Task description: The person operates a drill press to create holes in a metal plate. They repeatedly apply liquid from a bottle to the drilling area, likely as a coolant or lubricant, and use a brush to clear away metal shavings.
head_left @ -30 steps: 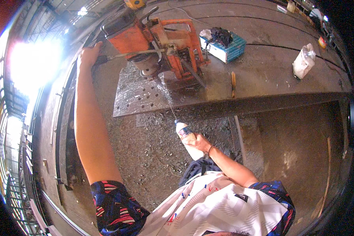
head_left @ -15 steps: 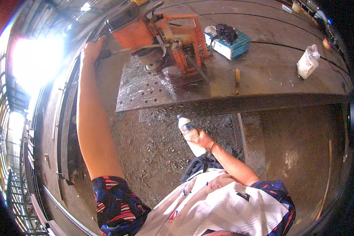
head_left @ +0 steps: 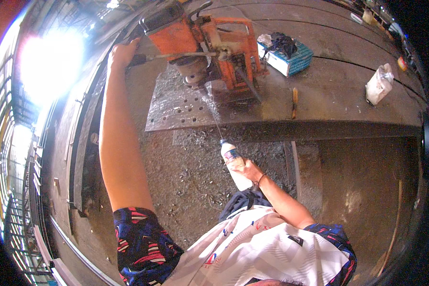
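An orange magnetic drill (head_left: 238, 38) stands on a steel plate (head_left: 164, 102) with several round holes. My left hand (head_left: 124, 53) is stretched far out to the black-gripped end of the drill's feed lever (head_left: 176, 56) and closes on it, some fingers hidden. Low in front of my body, my right hand (head_left: 248, 170) is wrapped around a squeeze bottle (head_left: 238, 177) of pale, milky liquid. The bottle tilts with its dark cap toward the drill. A thin jet of liquid (head_left: 216, 114) runs from the cap up to the cutter area below the drill's motor.
A blue-and-white box (head_left: 291, 62) with dark cloth or gloves on top sits right of the drill. Farther right are a brush-like stick (head_left: 294, 102) and a whitish plastic jug (head_left: 380, 85). Metal chips (head_left: 195, 171) litter the ground below the workpiece's edge.
A jet of liquid now leaves the bottle toward the drill; half a second ago none showed. The whole view has shifted slightly. Both hands keep their holds.
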The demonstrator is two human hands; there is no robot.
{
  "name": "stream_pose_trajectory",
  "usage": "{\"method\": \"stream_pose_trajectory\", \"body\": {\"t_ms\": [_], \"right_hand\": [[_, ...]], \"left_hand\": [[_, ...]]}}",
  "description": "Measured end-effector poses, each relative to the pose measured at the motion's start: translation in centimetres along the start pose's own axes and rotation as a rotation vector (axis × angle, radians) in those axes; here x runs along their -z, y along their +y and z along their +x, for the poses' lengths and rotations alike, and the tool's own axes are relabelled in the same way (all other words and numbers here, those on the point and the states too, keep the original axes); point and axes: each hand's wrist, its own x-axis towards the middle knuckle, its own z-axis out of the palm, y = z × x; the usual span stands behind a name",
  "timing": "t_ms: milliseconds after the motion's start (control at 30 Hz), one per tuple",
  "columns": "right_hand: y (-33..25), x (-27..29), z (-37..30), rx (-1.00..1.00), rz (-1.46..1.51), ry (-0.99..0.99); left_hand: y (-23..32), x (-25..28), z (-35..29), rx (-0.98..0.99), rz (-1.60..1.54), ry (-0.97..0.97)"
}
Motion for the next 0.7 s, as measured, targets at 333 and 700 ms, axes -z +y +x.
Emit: {"method": "stream_pose_trajectory", "body": {"t_ms": [333,700], "right_hand": [[-2.6,-1.1,-0.8,-0.002,0.135,0.034],[-2.9,-0.8,-1.3,-0.032,0.125,-0.035]], "left_hand": [[-1.1,0.0,0.0,0.027,-0.016,0.028],[-0.9,0.1,-0.8,-0.007,0.023,0.020]]}}
